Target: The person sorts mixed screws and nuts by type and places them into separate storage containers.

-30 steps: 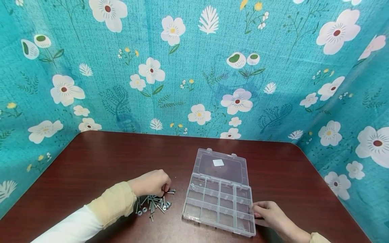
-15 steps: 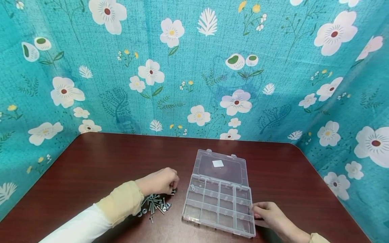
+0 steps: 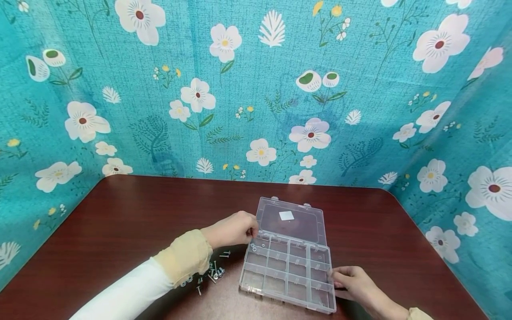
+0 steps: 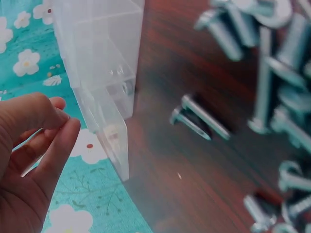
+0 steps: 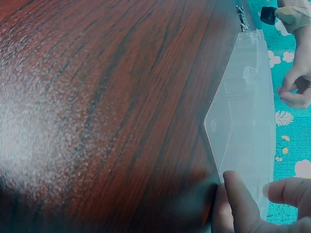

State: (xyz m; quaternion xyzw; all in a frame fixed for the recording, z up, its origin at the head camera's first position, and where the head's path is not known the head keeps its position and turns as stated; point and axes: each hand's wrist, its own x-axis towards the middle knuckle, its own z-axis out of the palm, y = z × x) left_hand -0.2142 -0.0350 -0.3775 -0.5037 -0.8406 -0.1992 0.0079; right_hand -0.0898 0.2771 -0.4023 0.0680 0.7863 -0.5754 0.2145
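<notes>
Organizer box (image 3: 287, 267), open lid (image 3: 306, 226), white sticker (image 3: 286, 216)

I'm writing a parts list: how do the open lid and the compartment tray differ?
The lid is one undivided panel; the tray is split into compartments. The lid bears a white square patch, while the tray shows none. The tray holds small rings; none show on the lid. Both are clear plastic.

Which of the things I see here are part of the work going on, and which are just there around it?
Part of the work:
- left hand, fingertips together above the box's far-left corner
- right hand, gripping the box's right edge
- clear divided box, lid open
- loose bolts

Just around:
- dark table
- floral cloth
</notes>
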